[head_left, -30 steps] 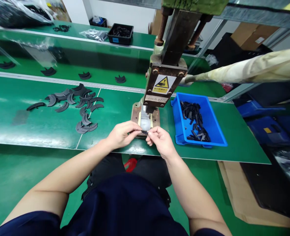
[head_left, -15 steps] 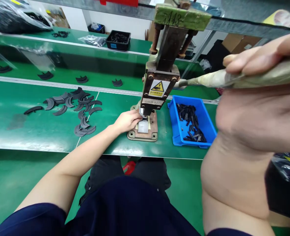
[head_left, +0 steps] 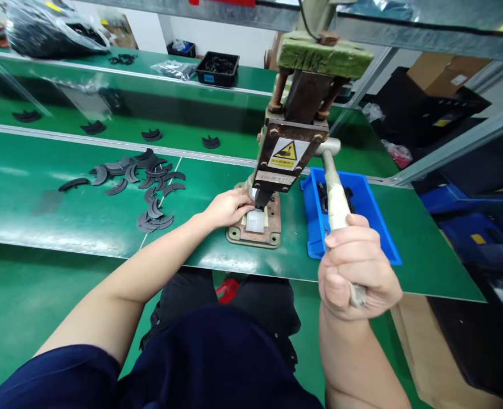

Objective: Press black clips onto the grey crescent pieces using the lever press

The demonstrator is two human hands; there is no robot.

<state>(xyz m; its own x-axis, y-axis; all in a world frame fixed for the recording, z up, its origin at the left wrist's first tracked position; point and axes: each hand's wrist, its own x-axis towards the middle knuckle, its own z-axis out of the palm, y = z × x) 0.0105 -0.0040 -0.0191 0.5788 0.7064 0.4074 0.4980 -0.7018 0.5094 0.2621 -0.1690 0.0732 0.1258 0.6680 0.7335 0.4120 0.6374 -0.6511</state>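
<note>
Two bare hands are working a hand press (head_left: 296,147): the right hand (head_left: 356,267) is gripping the lever (head_left: 334,196) in a closed fist, while the left hand (head_left: 228,207), fingers pinched narrow, is steadying a small part (head_left: 255,218) on the base under the ram, beside a blue bin (head_left: 379,227).

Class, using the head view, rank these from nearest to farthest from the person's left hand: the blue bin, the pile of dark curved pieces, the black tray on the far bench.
1. Pile of dark curved pieces: just left of the left hand, on the same bench.
2. Blue bin: right of the press, beyond its base.
3. Black tray: far bench, behind the conveyor.
</note>
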